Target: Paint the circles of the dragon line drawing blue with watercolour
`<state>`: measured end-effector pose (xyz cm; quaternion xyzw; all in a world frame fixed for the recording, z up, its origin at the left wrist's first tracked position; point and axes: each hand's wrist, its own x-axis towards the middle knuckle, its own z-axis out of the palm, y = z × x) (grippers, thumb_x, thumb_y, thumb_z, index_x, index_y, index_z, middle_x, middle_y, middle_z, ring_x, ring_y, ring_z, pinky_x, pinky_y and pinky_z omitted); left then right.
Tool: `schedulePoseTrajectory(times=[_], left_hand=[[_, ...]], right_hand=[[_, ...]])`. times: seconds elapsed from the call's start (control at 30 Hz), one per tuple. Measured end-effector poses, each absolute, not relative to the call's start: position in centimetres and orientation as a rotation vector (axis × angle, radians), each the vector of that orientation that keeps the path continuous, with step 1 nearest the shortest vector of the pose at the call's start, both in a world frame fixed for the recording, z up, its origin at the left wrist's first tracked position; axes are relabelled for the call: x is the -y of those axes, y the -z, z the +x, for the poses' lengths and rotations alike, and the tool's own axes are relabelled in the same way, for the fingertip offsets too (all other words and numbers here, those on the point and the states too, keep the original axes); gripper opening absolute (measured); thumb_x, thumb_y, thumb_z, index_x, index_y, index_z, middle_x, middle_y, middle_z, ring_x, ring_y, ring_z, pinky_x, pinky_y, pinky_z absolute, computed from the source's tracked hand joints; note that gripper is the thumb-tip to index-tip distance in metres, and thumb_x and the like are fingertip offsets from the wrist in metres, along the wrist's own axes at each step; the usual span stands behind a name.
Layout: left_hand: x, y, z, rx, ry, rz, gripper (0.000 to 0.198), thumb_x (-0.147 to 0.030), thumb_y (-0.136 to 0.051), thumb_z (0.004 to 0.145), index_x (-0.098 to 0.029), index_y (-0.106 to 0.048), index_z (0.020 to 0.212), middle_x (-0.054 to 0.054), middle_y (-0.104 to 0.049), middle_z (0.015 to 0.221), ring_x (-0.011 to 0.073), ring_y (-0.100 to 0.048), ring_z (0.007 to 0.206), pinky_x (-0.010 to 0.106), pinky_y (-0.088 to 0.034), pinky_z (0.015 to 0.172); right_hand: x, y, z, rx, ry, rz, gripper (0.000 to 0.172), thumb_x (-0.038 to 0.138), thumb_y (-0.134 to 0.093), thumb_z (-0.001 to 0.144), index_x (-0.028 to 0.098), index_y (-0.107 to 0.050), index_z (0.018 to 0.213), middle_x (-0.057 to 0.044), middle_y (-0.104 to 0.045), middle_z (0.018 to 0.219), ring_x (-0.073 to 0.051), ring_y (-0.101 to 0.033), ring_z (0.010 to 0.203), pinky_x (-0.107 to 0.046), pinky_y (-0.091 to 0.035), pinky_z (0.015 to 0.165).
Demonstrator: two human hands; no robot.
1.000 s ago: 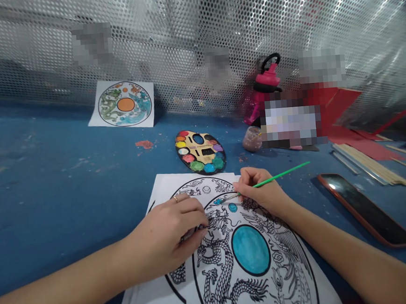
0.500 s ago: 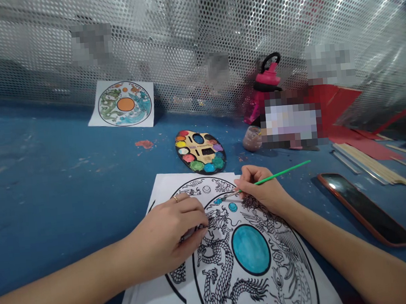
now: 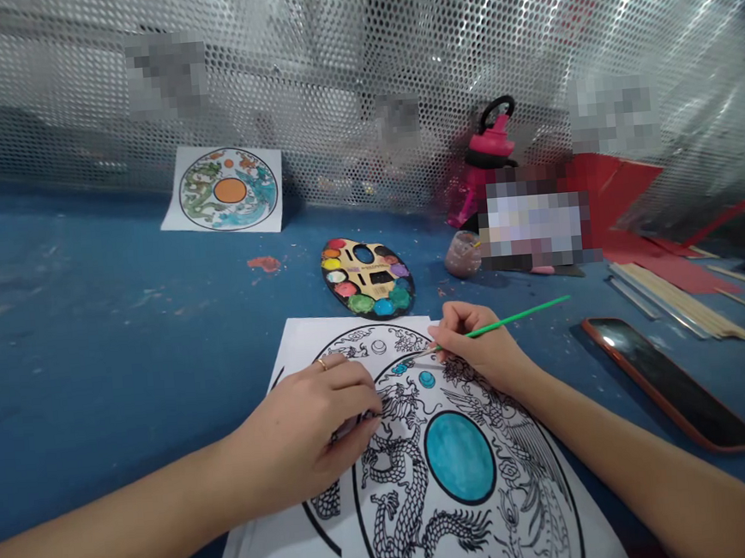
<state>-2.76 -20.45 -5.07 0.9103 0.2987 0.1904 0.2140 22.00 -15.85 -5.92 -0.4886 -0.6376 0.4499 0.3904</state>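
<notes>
My right hand is closed around a thin green paintbrush, its tip close to a small blue-painted cloud near the top of a line drawing of a dragon and a phoenix. A large circle at the drawing's middle is painted blue, as is a small ball above it. My left hand rests on the sheets at the left, fingers loosely bent and thumb a little apart, with nothing seen in it. A second printed sheet lies partly underneath. Beyond the paper sits an oval paint palette with several coloured pans.
A small jar of murky water and a pink bottle stand at the back. Against the perforated metal screen leans a coloured picture. To the right lie a phone, wooden sticks and red paper.
The brush tip has shifted slightly right, off the small blue cloud. My left hand has stayed in place on the paper.
</notes>
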Motion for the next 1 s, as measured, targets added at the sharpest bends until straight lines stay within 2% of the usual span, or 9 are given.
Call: schedulePoseTrajectory(times=[1.0], left_hand=[[20.39, 5.11, -2.53, -0.838, -0.537, 2.54, 0.02, -0.018, -0.041, 0.09, -0.02, -0.061, 0.093, 0.003, -0.06, 0.09, 0.0184, -0.051, 0.086, 0.033, -0.043, 0.077]], right_hand=[[15.9, 5.97, 21.88, 1.673, -1.137, -1.215, 0.032, 0.03, -0.065, 0.078, 0.02, -0.041, 0.06, 0.004, -0.055, 0.05, -0.01, -0.056, 0.049, -0.023, -0.036, 0.049]])
